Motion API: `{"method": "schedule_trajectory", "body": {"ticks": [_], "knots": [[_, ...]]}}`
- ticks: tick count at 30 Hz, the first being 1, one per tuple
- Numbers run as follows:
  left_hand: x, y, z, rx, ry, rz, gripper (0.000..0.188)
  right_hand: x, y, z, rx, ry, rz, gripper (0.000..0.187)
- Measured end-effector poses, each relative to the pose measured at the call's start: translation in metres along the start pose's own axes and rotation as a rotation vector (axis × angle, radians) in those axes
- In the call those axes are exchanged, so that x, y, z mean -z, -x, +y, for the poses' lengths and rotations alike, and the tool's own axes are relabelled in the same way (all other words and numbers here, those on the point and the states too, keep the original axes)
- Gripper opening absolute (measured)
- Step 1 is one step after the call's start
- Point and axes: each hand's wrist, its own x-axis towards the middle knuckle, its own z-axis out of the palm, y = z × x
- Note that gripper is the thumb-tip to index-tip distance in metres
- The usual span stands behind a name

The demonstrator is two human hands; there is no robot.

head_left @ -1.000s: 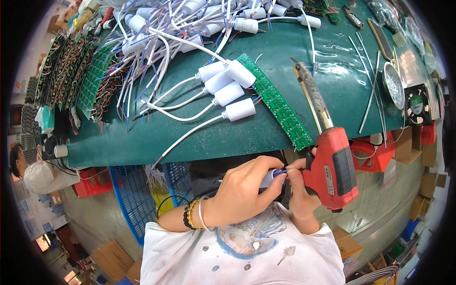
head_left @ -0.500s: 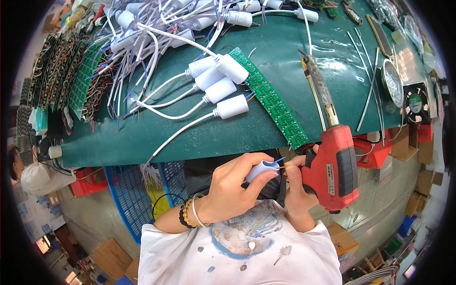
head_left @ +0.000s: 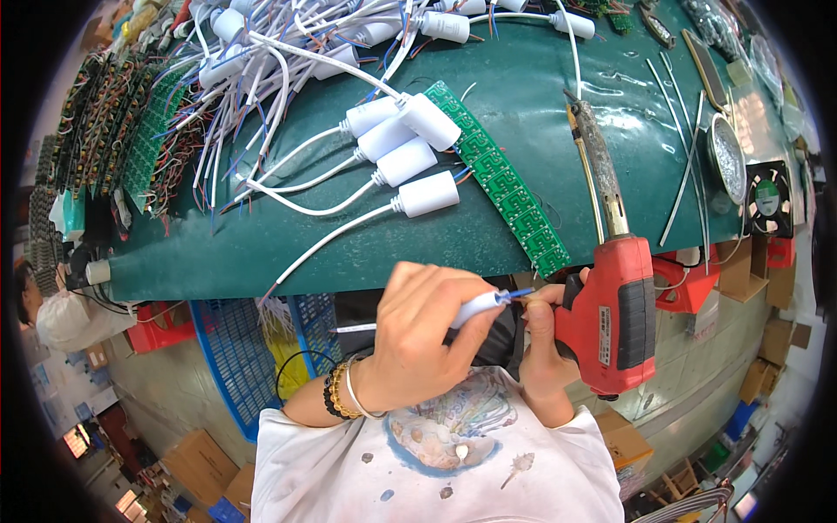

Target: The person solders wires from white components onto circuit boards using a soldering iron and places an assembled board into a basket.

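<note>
Head view: on the person's side of the green circuit strip (head_left: pixel 506 192), left hand (head_left: pixel 423 327) closes around a white tube (head_left: pixel 475 309); right hand (head_left: pixel 547 349) wraps the red soldering gun (head_left: pixel 602 301), fingertips (head_left: pixel 539 311) near blue wire (head_left: pixel 520 294).

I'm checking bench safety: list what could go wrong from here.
The right hand holds the red soldering gun while its fingertips sit beside the blue wire, so the gun might tilt. If hot, its bare metal barrel could scorch the green tabletop. The white casing might slip in the left hand.
</note>
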Motion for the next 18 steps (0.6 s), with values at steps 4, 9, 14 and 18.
{"method": "schedule_trajectory", "body": {"ticks": [4,9,14,18], "knots": [[-0.003,-0.015,-0.017,-0.043,-0.307,0.153,0.016,0.011,0.005,0.001,-0.021,-0.003,0.052,0.056],[-0.017,-0.027,-0.037,-0.058,-0.459,0.232,0.019,0.02,0.012,-0.002,-0.031,-0.215,0.163,0.051],[-0.022,-0.03,-0.04,-0.039,-0.531,0.233,0.022,0.022,0.016,0.0,-0.025,-0.347,0.239,0.068],[-0.022,-0.03,-0.038,0.012,-0.545,0.225,0.016,0.031,0.025,0.004,-0.034,-0.331,0.216,0.077]]}}
